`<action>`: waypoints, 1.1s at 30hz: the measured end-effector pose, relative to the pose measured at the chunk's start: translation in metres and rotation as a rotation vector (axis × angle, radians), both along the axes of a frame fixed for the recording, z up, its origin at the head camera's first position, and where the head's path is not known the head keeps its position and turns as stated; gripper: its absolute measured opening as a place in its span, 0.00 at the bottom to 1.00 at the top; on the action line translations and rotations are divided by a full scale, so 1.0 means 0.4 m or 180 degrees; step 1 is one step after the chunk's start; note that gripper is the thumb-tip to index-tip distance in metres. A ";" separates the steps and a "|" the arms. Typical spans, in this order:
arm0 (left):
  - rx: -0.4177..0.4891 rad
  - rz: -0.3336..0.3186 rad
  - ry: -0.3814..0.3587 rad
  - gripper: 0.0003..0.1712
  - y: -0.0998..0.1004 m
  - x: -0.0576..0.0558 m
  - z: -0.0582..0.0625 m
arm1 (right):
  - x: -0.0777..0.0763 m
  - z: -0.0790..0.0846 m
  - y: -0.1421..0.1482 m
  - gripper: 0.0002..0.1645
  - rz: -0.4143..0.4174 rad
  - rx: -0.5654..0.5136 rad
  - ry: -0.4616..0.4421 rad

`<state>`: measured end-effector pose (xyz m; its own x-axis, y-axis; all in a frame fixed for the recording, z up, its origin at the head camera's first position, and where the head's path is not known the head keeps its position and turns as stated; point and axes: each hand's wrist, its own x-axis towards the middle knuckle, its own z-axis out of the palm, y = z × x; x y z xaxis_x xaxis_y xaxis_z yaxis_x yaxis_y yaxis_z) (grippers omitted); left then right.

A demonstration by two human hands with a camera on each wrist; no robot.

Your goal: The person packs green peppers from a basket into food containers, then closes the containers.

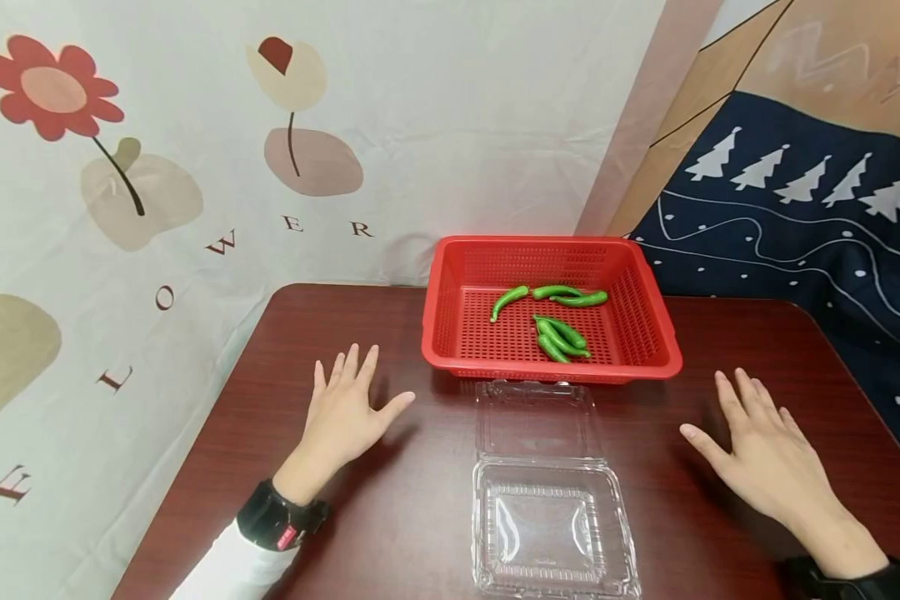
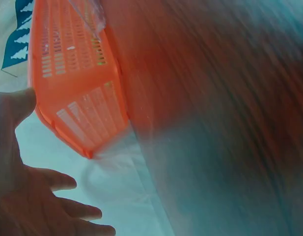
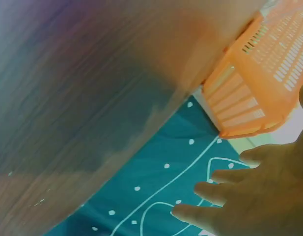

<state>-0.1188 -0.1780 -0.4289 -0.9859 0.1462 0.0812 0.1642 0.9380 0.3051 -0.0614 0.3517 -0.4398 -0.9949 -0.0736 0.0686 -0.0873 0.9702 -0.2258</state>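
Observation:
In the head view my left hand (image 1: 347,417) is held with fingers spread, left of a clear plastic clamshell box (image 1: 547,533). To the right of that box is my right hand (image 1: 768,454), its fingers straight and thumb apart. Neither hand touches anything. The box lies with its lid (image 1: 536,421) folded back toward a red plastic basket (image 1: 438,333). Several green chili peppers (image 1: 562,333) lie inside the basket, in two loose groups. Both wrist views show the basket's side, left wrist (image 2: 82,83) and right wrist (image 3: 244,88), with the fingers extended below it.
Everything stands on a dark reddish-brown table (image 1: 412,533). A white cloth (image 1: 457,100) with flowers and letters hangs behind and to the left. A dark blue cloth (image 1: 795,233) with white trees hangs at the right. Each wrist wears a black band (image 1: 277,512).

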 end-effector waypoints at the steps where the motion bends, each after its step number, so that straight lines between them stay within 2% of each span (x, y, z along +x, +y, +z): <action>1: 0.0053 -0.0001 0.0031 0.60 0.004 0.003 0.003 | 0.001 0.002 -0.005 0.58 -0.0007 -0.0011 0.0008; 7: 0.0357 -0.0021 0.0181 0.52 0.035 0.023 0.019 | 0.007 0.019 -0.048 0.57 -0.0040 -0.0103 0.0027; 13: 0.0415 -0.0131 0.0335 0.46 0.065 0.035 0.013 | 0.017 0.036 -0.101 0.51 -0.0017 -0.0174 0.0074; 16: 0.0484 -0.0174 0.0314 0.43 0.083 0.045 0.010 | 0.020 0.042 -0.125 0.48 -0.0013 -0.0217 -0.0037; 22: 0.0729 -0.0291 0.0143 0.35 0.126 0.058 0.005 | 0.023 0.046 -0.171 0.40 -0.0008 -0.0400 -0.0175; 28: 0.0946 -0.0382 -0.0043 0.26 0.163 0.068 0.000 | 0.020 0.044 -0.202 0.33 0.0078 -0.0624 -0.0161; 30: 0.1091 -0.0476 -0.0189 0.21 0.172 0.071 -0.004 | 0.019 0.040 -0.209 0.31 0.0117 -0.0720 -0.0138; 33: 0.1383 -0.0609 -0.0542 0.16 0.184 0.076 -0.009 | 0.019 0.033 -0.218 0.25 0.0172 -0.0842 -0.0117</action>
<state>-0.0883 -0.1042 -0.4324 -0.9493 0.3141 0.0149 0.2348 0.6764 0.6981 -0.0539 0.2643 -0.4266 -0.9922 -0.1110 0.0564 -0.1245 0.8712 -0.4748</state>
